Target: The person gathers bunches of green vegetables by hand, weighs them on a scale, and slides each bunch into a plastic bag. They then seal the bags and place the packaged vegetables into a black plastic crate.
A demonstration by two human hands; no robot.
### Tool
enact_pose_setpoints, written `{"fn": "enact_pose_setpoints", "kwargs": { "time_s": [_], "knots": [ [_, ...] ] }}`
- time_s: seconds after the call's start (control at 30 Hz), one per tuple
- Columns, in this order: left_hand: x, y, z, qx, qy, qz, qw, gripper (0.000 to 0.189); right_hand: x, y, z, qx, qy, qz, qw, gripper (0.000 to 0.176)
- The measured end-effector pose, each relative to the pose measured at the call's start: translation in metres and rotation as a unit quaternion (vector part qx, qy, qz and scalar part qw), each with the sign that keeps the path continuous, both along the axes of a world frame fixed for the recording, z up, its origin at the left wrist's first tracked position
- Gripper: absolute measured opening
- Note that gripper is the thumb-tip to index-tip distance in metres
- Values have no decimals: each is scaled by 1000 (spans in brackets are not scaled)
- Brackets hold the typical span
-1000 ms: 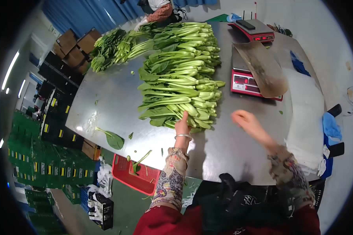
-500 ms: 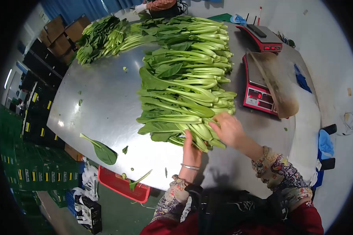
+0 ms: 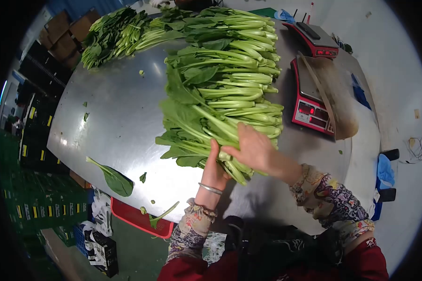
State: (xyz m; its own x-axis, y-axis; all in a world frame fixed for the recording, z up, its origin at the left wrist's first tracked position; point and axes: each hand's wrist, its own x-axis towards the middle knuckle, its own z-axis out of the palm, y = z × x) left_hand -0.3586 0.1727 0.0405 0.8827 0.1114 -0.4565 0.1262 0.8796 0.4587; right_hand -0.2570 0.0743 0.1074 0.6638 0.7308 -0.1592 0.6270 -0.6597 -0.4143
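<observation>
Pressing together at the near end of the long pile of greens point(image 3: 220, 79), both hands work the same near bunch point(image 3: 192, 136). The stalks lie across the table point(image 3: 122, 107), dark leaves to the left and pale stem ends to the right, so the long axis runs left to right in front of the person.

The left hand point(image 3: 215, 166) comes in from the near side. Its fingers are straight and point far, laid flat against the near edge of the bunch and not wrapped round it.

The right hand point(image 3: 253, 150) lies on top at the stem end, cupped palm down, its fingers curled over the stems; their tips are hidden in the stalks. It sits nearer the stem ends than the left hand.

Right of the pile stands a red scale point(image 3: 309, 110). A loose leaf point(image 3: 112, 178) lies on the table's near left edge, well apart from the hands.
</observation>
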Motion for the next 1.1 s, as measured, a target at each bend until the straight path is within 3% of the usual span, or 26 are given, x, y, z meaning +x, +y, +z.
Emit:
{"fn": "enact_pose_setpoints", "kwargs": {
  "time_s": [0.27,0.4,0.43,0.77,0.87,0.93,1.0,1.1],
  "knots": [
    [-24,-11,-16,20,6,75,997,64,-41,1,-28,91,-125,27,988,50],
    [-17,-9,-7,54,17,59,997,58,-38,0,-29,110,-128,-38,985,52],
    [-14,-9,-4,61,17,49,997,58,-30,-2,-27,101,-50,-23,993,52],
    [1,5,56,96,121,-33,987,47,-8,-12,1,116,131,-54,983,62],
    [-9,2,93,110,128,-50,984,43,-6,-11,16,176,129,-53,974,63],
    [-17,-2,111,125,84,-21,988,40,-5,-21,47,223,194,-13,955,66],
    [-30,-31,135,279,46,45,958,38,-9,-31,67,282,190,7,940,58],
    [-31,-73,148,435,-19,135,890,38,-14,-65,86,479,110,68,868,53]
  ]
}}
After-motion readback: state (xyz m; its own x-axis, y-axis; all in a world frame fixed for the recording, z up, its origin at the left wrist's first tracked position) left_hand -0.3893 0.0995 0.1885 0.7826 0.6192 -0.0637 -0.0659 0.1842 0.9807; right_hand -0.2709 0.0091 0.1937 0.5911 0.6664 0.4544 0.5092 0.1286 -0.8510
